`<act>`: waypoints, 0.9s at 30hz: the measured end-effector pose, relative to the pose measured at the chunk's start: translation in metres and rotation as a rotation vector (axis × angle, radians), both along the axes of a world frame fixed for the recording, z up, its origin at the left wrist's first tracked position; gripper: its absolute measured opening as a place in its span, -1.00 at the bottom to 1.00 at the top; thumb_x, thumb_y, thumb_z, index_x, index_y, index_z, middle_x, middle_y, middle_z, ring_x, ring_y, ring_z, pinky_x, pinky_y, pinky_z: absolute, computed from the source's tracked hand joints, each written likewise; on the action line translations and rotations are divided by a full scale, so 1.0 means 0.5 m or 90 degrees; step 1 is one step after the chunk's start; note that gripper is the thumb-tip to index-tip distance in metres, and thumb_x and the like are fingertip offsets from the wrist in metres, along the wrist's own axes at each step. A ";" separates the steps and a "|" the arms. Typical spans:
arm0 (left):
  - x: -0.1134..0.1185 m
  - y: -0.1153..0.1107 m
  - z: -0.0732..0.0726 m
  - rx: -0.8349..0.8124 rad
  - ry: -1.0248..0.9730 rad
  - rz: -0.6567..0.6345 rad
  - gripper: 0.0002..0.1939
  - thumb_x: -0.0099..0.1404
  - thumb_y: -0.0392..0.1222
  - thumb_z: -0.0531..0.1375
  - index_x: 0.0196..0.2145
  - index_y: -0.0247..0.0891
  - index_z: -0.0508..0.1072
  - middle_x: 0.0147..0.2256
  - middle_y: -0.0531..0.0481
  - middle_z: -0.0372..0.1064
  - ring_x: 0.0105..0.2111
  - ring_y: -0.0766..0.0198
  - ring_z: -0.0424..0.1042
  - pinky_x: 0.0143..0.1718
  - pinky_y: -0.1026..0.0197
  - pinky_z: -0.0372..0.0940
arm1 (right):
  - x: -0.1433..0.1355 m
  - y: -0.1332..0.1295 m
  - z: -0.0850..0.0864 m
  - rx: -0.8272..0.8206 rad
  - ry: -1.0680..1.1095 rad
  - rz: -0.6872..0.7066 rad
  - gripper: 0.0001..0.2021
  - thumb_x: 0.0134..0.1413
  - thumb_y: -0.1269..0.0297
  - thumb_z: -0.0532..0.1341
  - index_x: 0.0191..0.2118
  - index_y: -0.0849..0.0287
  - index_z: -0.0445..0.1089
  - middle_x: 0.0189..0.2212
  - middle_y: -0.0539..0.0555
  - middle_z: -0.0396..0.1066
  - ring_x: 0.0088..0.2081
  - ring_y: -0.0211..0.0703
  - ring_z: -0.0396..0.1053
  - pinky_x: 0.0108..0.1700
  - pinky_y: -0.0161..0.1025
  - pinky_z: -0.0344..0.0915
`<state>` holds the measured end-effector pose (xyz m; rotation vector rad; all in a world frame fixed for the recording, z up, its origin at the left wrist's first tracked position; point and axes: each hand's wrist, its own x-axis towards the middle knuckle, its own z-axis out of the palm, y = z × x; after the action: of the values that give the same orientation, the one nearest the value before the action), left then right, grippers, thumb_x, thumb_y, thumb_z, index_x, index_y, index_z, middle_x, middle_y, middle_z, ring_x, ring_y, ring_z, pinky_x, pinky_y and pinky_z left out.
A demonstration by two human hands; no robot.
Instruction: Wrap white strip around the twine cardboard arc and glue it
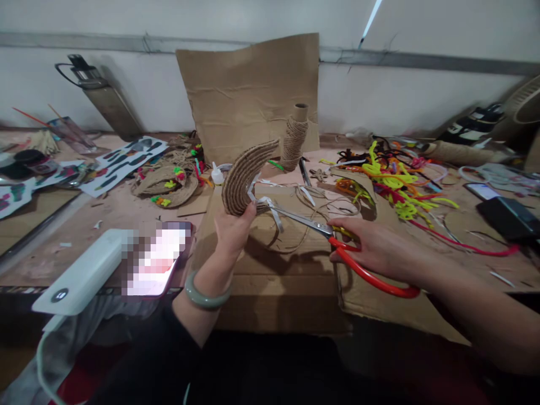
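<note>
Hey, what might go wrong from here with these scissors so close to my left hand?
The scissors in your right hand point toward your left hand, so a slip might nick it. They could also fray the curved twine-covered piece if they stray past the white strip.

A craft workshop, it seems: scissors (319, 225) above a counter (112, 216) strewn with scraps (65, 244), a spool of twine (294, 140), cardboard (253, 84), bright cords (392, 179) and painted paper (122, 164).

One twine crescent (238, 179), one pair of scissors (319, 225)
</note>
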<state>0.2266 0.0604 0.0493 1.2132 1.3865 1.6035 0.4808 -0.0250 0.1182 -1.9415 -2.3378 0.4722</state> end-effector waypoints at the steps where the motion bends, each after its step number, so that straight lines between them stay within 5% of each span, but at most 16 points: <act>1: -0.001 0.000 -0.001 0.001 0.009 0.001 -0.81 -0.03 -0.13 0.37 -0.41 -0.23 0.55 -0.44 0.02 0.47 -0.37 0.22 0.46 -0.27 0.23 0.35 | 0.000 0.001 0.005 -0.011 0.005 0.001 -0.36 -0.01 -0.10 0.23 0.16 0.09 0.32 -0.01 0.19 0.48 -0.06 0.15 0.47 -0.09 -0.03 0.42; 11: -0.003 0.003 0.002 -0.026 0.007 -0.006 -0.78 -0.03 -0.11 0.37 -0.42 -0.27 0.55 -0.46 0.01 0.47 -0.36 0.20 0.46 -0.24 0.19 0.37 | -0.015 0.001 0.022 -0.074 0.049 0.009 -0.52 0.04 -0.03 0.21 0.06 0.07 0.39 -0.16 0.11 0.55 -0.17 0.05 0.51 -0.25 -0.18 0.41; 27: 0.001 -0.011 0.013 0.040 -0.003 -0.010 -0.80 -0.07 -0.23 0.37 -0.40 -0.27 0.57 -0.42 -0.01 0.50 -0.35 0.22 0.48 -0.24 0.24 0.36 | -0.020 0.004 0.029 -0.046 -0.005 -0.018 -0.36 -0.04 -0.13 0.24 0.12 0.11 0.35 -0.12 0.16 0.54 -0.19 0.08 0.51 -0.19 -0.11 0.42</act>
<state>0.2271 0.0552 0.0555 1.2529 1.3281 1.6494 0.4706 -0.0227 0.1329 -2.0088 -2.3258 0.5541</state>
